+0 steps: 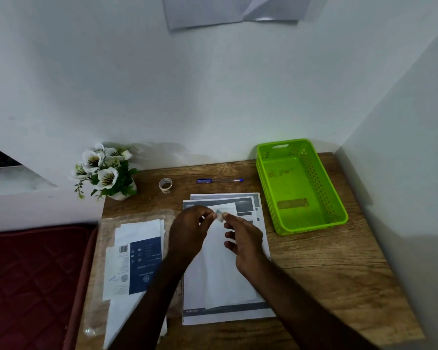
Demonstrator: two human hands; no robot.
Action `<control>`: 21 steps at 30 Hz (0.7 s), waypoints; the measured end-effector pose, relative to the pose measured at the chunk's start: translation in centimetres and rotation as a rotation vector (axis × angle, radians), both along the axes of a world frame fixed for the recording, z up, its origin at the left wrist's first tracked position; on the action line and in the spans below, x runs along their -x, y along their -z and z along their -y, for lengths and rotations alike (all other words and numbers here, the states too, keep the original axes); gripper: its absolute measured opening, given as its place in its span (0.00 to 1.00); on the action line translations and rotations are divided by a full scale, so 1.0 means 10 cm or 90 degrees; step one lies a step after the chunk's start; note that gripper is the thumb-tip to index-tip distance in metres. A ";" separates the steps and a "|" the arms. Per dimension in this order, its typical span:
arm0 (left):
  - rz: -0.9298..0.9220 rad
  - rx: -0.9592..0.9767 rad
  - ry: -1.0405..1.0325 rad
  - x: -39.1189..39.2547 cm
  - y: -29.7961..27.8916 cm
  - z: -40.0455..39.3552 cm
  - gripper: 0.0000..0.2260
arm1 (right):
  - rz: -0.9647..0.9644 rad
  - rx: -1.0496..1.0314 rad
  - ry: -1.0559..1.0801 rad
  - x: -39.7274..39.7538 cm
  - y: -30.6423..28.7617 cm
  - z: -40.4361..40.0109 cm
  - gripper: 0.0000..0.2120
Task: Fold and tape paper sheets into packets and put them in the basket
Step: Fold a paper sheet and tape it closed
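A folded white paper sheet [221,274] lies on a stack of printed sheets [248,202] in the middle of the wooden table. Above its top edge, my left hand [190,233] and my right hand [243,238] both pinch a small piece of clear tape [219,214] between thumb and fingertips. A roll of tape [165,185] stands behind the sheets. At the right rear of the table sits the green basket [339,198], with no packets visible inside.
A plastic sleeve with more printed papers [137,258] lies to the left of the stack. A blue pen [220,181] lies behind the sheets. A vase of white flowers [106,170] stands at the back left. Walls close the back and right sides.
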State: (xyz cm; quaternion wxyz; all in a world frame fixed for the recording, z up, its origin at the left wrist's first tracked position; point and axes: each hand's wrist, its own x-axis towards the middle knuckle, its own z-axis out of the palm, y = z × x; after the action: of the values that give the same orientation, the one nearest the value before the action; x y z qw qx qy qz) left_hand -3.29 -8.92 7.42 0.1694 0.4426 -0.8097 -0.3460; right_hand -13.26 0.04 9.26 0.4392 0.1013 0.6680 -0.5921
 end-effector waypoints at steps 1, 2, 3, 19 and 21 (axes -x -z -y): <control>0.015 0.008 0.027 0.00 0.00 0.05 0.08 | -0.015 -0.011 -0.012 0.01 0.01 -0.01 0.07; 0.026 0.014 0.047 0.01 -0.01 0.09 0.08 | -0.025 -0.020 -0.021 0.02 0.02 -0.02 0.07; 0.035 0.017 0.061 0.03 -0.02 0.12 0.07 | -0.033 -0.030 -0.028 0.03 0.03 -0.02 0.08; 0.059 0.076 0.113 0.64 0.36 0.34 0.06 | -0.203 -0.135 0.002 0.34 0.38 0.21 0.13; 0.066 0.078 0.102 0.64 0.42 0.34 0.06 | -0.214 -0.149 -0.002 0.36 0.41 0.24 0.15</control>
State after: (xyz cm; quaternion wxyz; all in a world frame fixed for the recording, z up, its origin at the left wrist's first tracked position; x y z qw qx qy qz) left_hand -9.70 -12.28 3.19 0.1256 0.3826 -0.8699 -0.2848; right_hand -16.84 -2.34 5.18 0.3077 0.0501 0.7962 -0.5185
